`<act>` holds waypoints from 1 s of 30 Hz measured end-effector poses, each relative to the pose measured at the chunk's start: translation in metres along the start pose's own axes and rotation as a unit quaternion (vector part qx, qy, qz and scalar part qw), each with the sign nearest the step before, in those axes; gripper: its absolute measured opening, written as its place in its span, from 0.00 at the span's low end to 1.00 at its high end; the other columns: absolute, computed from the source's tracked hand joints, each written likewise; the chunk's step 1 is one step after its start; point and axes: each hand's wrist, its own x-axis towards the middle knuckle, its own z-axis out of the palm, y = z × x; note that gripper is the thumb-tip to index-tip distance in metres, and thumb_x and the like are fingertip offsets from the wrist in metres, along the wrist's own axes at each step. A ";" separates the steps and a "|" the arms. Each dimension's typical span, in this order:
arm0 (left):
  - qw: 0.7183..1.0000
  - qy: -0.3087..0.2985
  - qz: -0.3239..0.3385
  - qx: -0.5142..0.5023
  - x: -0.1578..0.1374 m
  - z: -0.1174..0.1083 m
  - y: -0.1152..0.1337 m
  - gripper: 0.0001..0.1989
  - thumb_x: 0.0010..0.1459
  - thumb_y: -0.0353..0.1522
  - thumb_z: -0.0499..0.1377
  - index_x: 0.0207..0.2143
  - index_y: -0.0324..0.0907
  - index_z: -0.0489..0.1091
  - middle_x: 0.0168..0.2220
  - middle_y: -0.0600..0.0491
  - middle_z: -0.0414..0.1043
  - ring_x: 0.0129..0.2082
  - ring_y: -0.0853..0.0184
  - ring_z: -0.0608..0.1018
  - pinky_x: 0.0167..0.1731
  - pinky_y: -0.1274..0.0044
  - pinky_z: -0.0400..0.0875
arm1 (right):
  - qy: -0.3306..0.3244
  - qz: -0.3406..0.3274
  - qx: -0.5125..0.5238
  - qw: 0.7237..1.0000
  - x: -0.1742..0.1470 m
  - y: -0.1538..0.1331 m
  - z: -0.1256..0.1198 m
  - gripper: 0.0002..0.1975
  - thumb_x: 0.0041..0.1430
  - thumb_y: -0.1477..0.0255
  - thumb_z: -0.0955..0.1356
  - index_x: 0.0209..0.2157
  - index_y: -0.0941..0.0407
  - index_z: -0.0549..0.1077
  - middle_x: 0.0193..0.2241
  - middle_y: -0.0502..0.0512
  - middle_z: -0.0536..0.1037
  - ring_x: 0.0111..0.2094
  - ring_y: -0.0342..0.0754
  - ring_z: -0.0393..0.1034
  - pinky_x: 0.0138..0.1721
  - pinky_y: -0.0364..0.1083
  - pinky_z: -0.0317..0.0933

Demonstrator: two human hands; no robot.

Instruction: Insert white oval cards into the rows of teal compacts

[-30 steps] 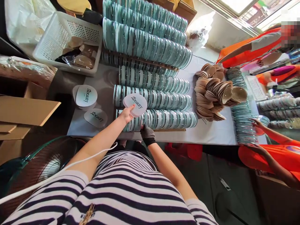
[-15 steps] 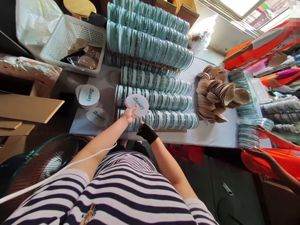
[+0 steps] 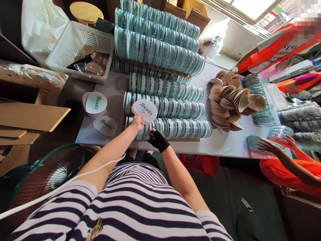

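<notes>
My left hand (image 3: 138,122) grips a small stack of white rounded cards (image 3: 147,110) printed "beauty", thumb on top, above the two nearest rows. My right hand (image 3: 158,140), in a black fingerless glove, is at the near side of the front row of clear round packs (image 3: 180,128). Its fingers are curled together at the packs' edge; whatever they pinch is too small to make out. To the left, on the table, lie more printed cards (image 3: 95,103) and another card pile (image 3: 104,125).
More pack rows (image 3: 160,50) stand behind. Nested tan cups (image 3: 225,100) sit to the right. A white perforated basket (image 3: 80,36) holds bagged tan pieces at back left. A fan (image 3: 52,174) stands front left. A co-worker's hands (image 3: 269,145) are at the table's right end.
My left hand keeps the cards almost in place. My right hand has shifted slightly, its fingers closer to the front row. The co-worker's hands have moved off an upright stack, now lying flatter.
</notes>
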 end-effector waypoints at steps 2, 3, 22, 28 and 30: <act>1.000 -0.001 -0.003 0.019 -0.002 0.002 -0.002 0.18 0.51 0.24 0.67 0.46 0.38 0.74 0.41 0.46 0.81 0.44 0.60 0.81 0.50 0.66 0.75 | 0.048 -0.008 -0.072 0.996 -0.002 -0.008 -0.003 0.15 0.66 0.61 0.59 0.38 0.55 0.70 0.23 0.50 0.70 0.26 0.45 0.67 0.32 0.45 0.67; 1.000 -0.007 -0.004 0.031 -0.004 0.002 -0.003 0.19 0.50 0.24 0.67 0.46 0.38 0.74 0.40 0.47 0.81 0.43 0.60 0.82 0.50 0.66 0.75 | 0.081 -0.018 -0.095 0.992 -0.003 -0.013 -0.006 0.14 0.65 0.61 0.61 0.42 0.55 0.71 0.27 0.53 0.74 0.31 0.47 0.70 0.36 0.46 0.67; 0.998 0.007 0.058 0.032 -0.024 -0.029 0.029 0.18 0.48 0.25 0.69 0.43 0.38 0.75 0.37 0.49 0.81 0.37 0.63 0.82 0.49 0.65 0.74 | 0.333 -0.162 -0.267 0.890 -0.055 -0.020 0.003 0.25 0.62 0.66 0.59 0.54 0.64 0.71 0.42 0.66 0.79 0.42 0.54 0.74 0.42 0.48 0.67; 0.998 0.038 0.053 -0.007 -0.002 -0.034 0.051 0.16 0.52 0.23 0.66 0.44 0.38 0.74 0.35 0.48 0.81 0.39 0.61 0.82 0.49 0.64 0.75 | 0.155 -0.055 -0.485 0.859 -0.109 0.035 0.034 0.24 0.64 0.67 0.60 0.59 0.53 0.68 0.38 0.59 0.81 0.34 0.51 0.76 0.33 0.43 0.63; 0.998 0.040 0.042 -0.010 -0.001 -0.035 0.051 0.16 0.52 0.24 0.66 0.45 0.38 0.74 0.36 0.47 0.81 0.40 0.60 0.82 0.49 0.63 0.75 | 0.121 -0.038 -0.506 0.853 -0.094 0.032 0.047 0.26 0.63 0.69 0.61 0.62 0.51 0.64 0.39 0.57 0.81 0.36 0.51 0.76 0.32 0.43 0.62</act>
